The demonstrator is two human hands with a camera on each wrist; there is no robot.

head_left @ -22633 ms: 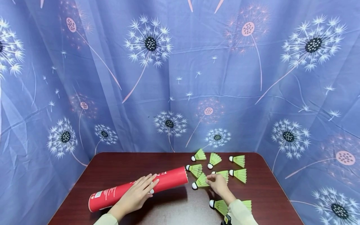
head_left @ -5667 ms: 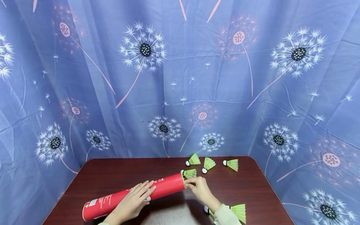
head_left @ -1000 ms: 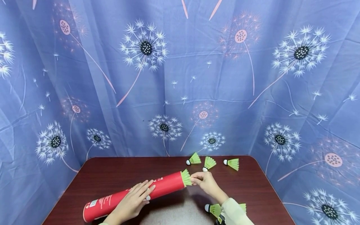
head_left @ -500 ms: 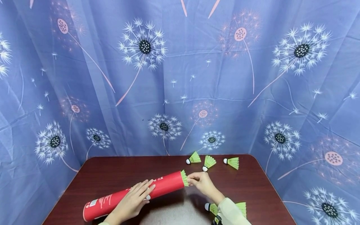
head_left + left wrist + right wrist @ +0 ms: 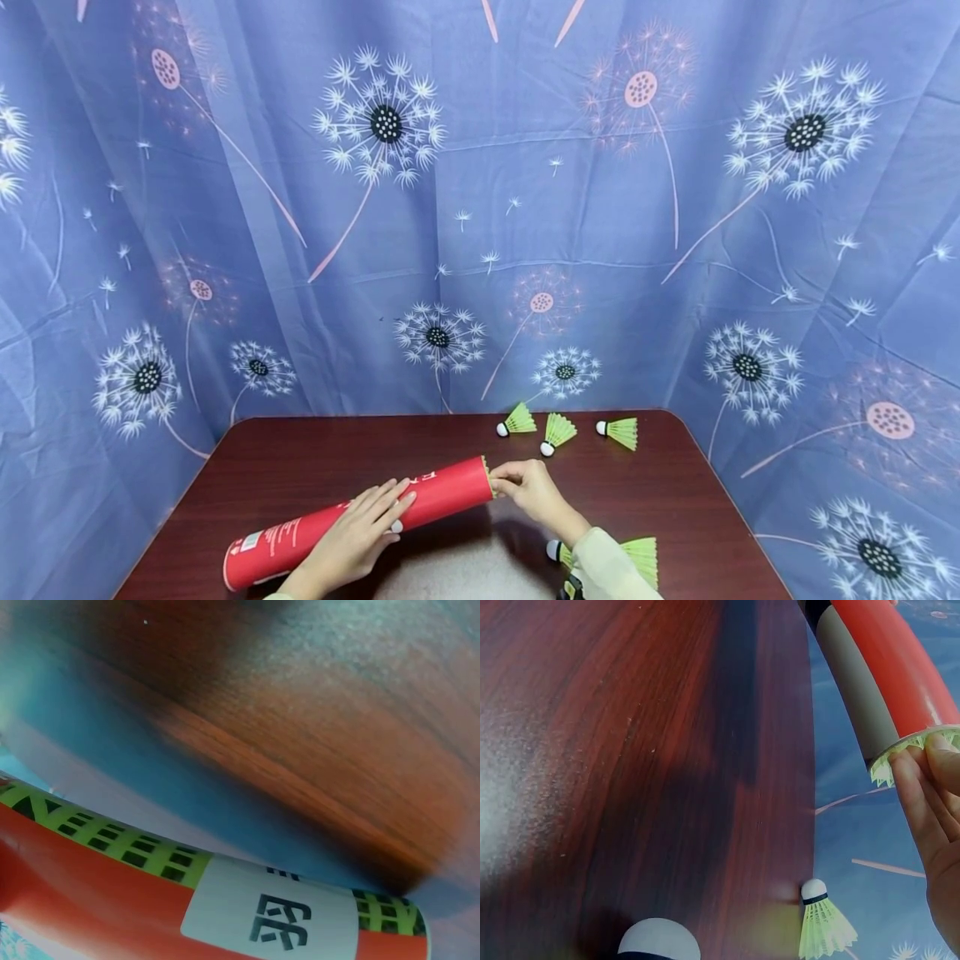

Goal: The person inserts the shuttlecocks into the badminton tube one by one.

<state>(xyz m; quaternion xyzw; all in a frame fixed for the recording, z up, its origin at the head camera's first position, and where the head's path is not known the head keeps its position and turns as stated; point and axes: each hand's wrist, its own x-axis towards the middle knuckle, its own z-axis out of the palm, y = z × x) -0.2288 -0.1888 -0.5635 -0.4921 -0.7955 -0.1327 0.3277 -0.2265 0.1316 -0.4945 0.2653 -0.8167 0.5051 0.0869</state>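
Note:
My left hand (image 5: 356, 537) lies over the red shuttlecock tube (image 5: 457, 487) and grips it around its middle, thumb on the near side. The tube slants across the table, its mouth end at the right raised. At that mouth my right hand (image 5: 536, 496) pinches the rim of a yellow-green shuttlecock (image 5: 883, 774) between thumb and fingers. Only the skirt's edge shows past the rim; its cork is hidden inside. In the left wrist view the tube (image 5: 90, 885) shows a white label and a green patterned band; no fingers can be made out there.
At the table's back right lie three shuttlecocks, a left one (image 5: 517, 420), a middle one (image 5: 558, 433) and a right one (image 5: 618, 433). Near my right sleeve (image 5: 611, 567) are a white cork (image 5: 553, 550) and a green skirt (image 5: 642, 558), partly covered. A blue curtain (image 5: 480, 208) surrounds the table (image 5: 315, 450).
The skirt that stuck out of the tube a second ago has slid almost wholly inside, my right hand following leftward. Compared with the oldest frame, fewer shuttlecocks lie on the table.

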